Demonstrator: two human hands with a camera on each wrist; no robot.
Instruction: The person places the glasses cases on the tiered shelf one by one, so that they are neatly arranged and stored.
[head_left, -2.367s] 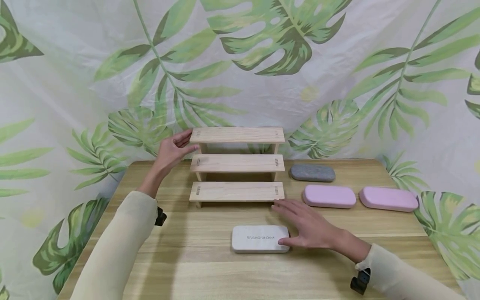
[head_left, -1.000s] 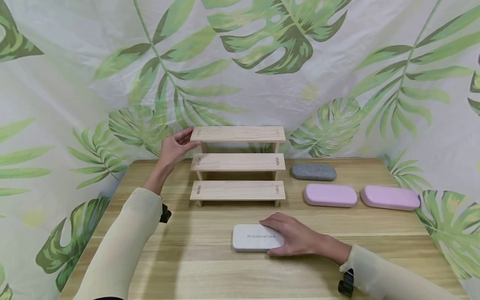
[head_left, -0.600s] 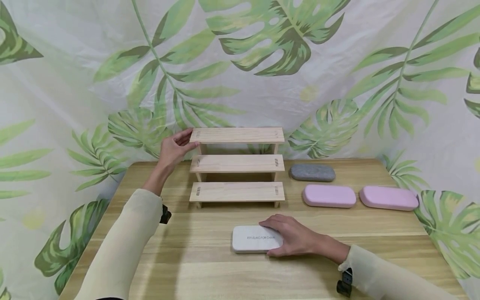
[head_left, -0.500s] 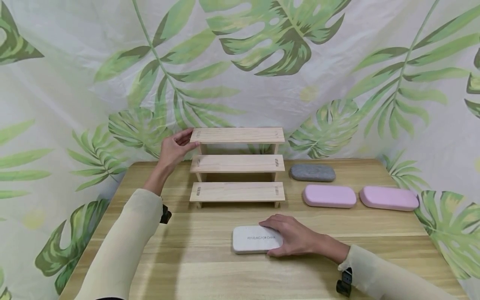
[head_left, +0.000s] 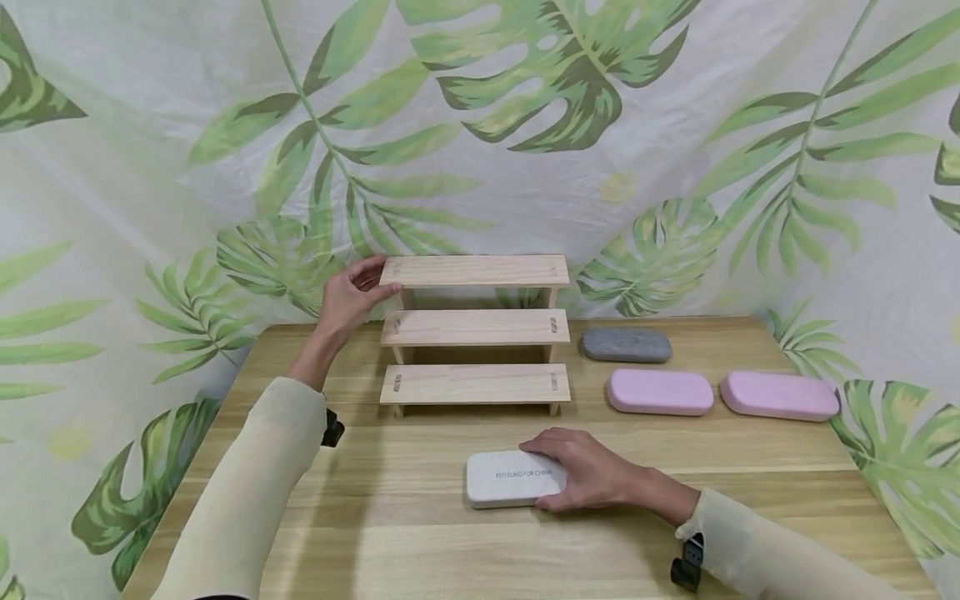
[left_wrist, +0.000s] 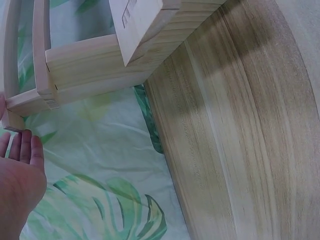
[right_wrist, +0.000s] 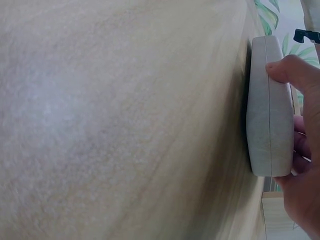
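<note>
A pale wooden three-tier stand (head_left: 476, 327) stands near the table's back edge. The left hand (head_left: 350, 297) pinches the left end of its top tier, thumb in front and fingers behind; in the left wrist view the left hand (left_wrist: 21, 175) has its fingertips at an end of the wood (left_wrist: 80, 65). In front of the stand lies a white case (head_left: 504, 479) with dark lettering. Its right end is gripped by the right hand (head_left: 588, 473), thumb on the near side and fingers on the far side. The right wrist view has the case (right_wrist: 267, 110) with the right hand (right_wrist: 305, 135) around it.
Right of the stand lies a grey case (head_left: 626, 345). Two pink cases, one nearer the stand (head_left: 660, 392) and one by the table's right edge (head_left: 780, 396), are in front of it. A leaf-patterned cloth (head_left: 525, 200) hangs behind the wooden table (head_left: 420, 550).
The right hand has come left and down from beside the stand's lowest tier and taken hold of the white case. The left hand's thumb has closed in on the top tier.
</note>
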